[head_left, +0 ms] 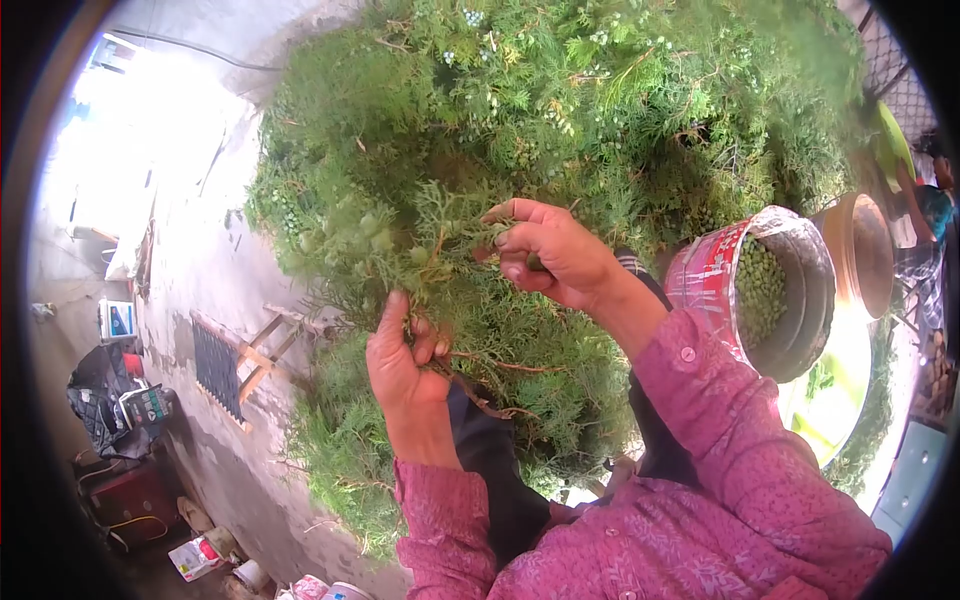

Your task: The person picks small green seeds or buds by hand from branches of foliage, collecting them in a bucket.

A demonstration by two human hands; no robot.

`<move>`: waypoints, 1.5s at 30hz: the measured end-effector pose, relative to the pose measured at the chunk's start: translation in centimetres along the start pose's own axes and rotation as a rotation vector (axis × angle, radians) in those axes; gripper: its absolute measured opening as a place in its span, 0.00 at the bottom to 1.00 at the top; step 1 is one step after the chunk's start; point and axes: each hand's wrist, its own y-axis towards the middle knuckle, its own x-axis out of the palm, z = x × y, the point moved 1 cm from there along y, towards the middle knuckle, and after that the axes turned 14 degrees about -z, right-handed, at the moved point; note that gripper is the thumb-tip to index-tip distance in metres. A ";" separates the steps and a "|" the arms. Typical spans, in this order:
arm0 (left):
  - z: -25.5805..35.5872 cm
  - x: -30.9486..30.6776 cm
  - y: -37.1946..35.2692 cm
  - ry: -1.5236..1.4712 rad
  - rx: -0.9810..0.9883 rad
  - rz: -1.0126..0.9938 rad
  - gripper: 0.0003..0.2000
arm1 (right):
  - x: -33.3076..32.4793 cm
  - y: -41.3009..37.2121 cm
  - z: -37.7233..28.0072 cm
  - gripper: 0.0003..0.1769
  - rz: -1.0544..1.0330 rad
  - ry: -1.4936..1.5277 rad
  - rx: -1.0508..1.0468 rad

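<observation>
My left hand (pixel 402 365) is closed around the stem of a green conifer sprig (pixel 435 235), which looks like cypress or arborvitae. Small round green cones (pixel 375 232) hang on that sprig, a little blurred. Just right of it is my right hand (pixel 555 255), its fingers curled and thumb against the forefinger. A small green cone (pixel 536 262) shows in its curled fingers; whatever the fingertips pinch is too small to make out. Behind both hands rises a big heap of leafy conifer branches (pixel 600 120), with pale cones among the leaves.
At the right, a red and white bucket (pixel 705 285) tilts toward me, partly filled with green cones (pixel 760 285). Beside it stands a brown tub (pixel 858 255). A wooden folding stool (pixel 262 350) and a black bag (pixel 110 400) are at the left. Another person (pixel 935 215) appears at the far right edge.
</observation>
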 end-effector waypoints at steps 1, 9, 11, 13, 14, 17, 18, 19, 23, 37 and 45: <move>0.1 -0.2 0.0 0.004 -0.002 -0.028 0.08 | 0.0 0.1 -0.1 0.08 -0.029 0.054 0.022; -0.3 0.0 0.2 0.037 -0.046 -0.051 0.09 | 0.5 0.3 -0.1 0.10 -0.015 0.185 0.012; -0.5 0.6 -0.1 0.041 -0.089 -0.053 0.06 | 0.8 0.1 -0.3 0.09 0.017 0.196 0.004; -0.5 0.8 -0.3 0.031 -0.097 -0.075 0.09 | 0.3 0.3 -0.1 0.09 -0.073 0.178 -0.003; -0.5 0.9 -0.3 0.022 -0.100 -0.096 0.11 | 0.2 0.3 -0.1 0.08 -0.167 0.159 -0.009; -0.4 0.7 -0.1 0.000 -0.074 -0.029 0.12 | 0.0 0.2 -0.2 0.07 0.016 -0.015 -0.008; -0.5 0.9 -0.1 0.002 -0.073 -0.030 0.12 | -0.1 0.3 0.1 0.07 0.015 -0.014 -0.009; -0.5 1.2 -0.2 0.014 -0.050 0.009 0.13 | -0.4 0.4 0.6 0.07 0.092 -0.310 -0.052; -0.5 0.8 -0.1 0.005 -0.012 0.038 0.13 | -0.8 0.4 -0.1 0.07 0.408 -0.649 -0.124; -0.6 -0.3 0.6 0.077 -0.003 0.039 0.10 | -0.7 -1.4 -3.6 0.07 -0.141 0.145 -0.227; -1.1 0.4 0.5 0.131 -0.034 0.064 0.08 | 0.7 0.2 -0.9 0.11 0.014 -0.363 -0.062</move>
